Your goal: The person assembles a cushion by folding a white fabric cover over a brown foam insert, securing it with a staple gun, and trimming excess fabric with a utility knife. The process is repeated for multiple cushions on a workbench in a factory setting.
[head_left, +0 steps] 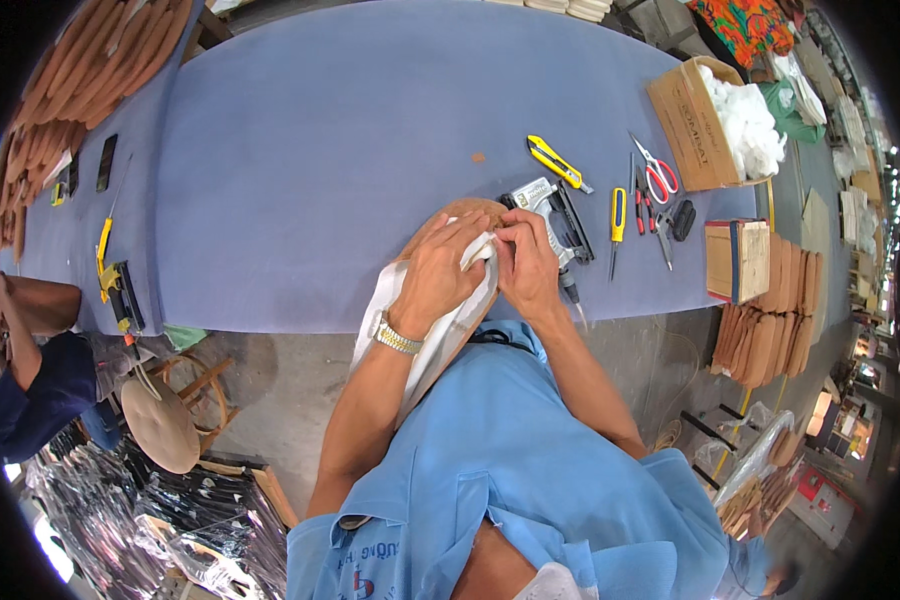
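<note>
Pinching white fabric (pixel 440 335) over a wooden panel (pixel 448 222), left hand (pixel 440 275) and right hand (pixel 526 265) both grip.

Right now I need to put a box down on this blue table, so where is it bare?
The table is bare across its middle, from the wooden stacks at left to the yellow knife. It is crowded at right: stapler, scissors, screwdriver, carton. Both hands fill the near edge.
</note>
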Available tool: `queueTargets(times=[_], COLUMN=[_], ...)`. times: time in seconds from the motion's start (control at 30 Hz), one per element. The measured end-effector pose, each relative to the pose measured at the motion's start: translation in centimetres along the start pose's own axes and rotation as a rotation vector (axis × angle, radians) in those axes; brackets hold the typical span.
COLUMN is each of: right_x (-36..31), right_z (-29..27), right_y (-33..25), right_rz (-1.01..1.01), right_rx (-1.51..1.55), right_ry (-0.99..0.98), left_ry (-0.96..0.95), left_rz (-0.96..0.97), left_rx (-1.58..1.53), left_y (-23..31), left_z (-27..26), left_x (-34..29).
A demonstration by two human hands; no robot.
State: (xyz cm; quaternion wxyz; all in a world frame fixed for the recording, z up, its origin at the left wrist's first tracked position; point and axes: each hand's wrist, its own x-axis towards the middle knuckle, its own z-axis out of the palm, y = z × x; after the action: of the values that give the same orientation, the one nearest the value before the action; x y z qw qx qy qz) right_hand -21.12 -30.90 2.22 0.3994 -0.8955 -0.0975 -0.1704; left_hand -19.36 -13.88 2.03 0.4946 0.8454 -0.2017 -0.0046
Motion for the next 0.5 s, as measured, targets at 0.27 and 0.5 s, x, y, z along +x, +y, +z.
queueTargets(times=[0.27, 0.5], right_x=[-0.6, 0.6], right_z=[0.3, -0.5], right_y=[0.0, -2.1], right_rz=[0.033, 0.138], right_rx=[0.054, 0.014], right_ry=[0.041, 0.018], left_ry=[0.062, 0.106], left_rz=[0.056, 0.052], left_rx=[0.054, 0.002], left_y=[-0.4, -0.7], left_z=[0.0, -0.4], left_x=[-0.3, -0.2])
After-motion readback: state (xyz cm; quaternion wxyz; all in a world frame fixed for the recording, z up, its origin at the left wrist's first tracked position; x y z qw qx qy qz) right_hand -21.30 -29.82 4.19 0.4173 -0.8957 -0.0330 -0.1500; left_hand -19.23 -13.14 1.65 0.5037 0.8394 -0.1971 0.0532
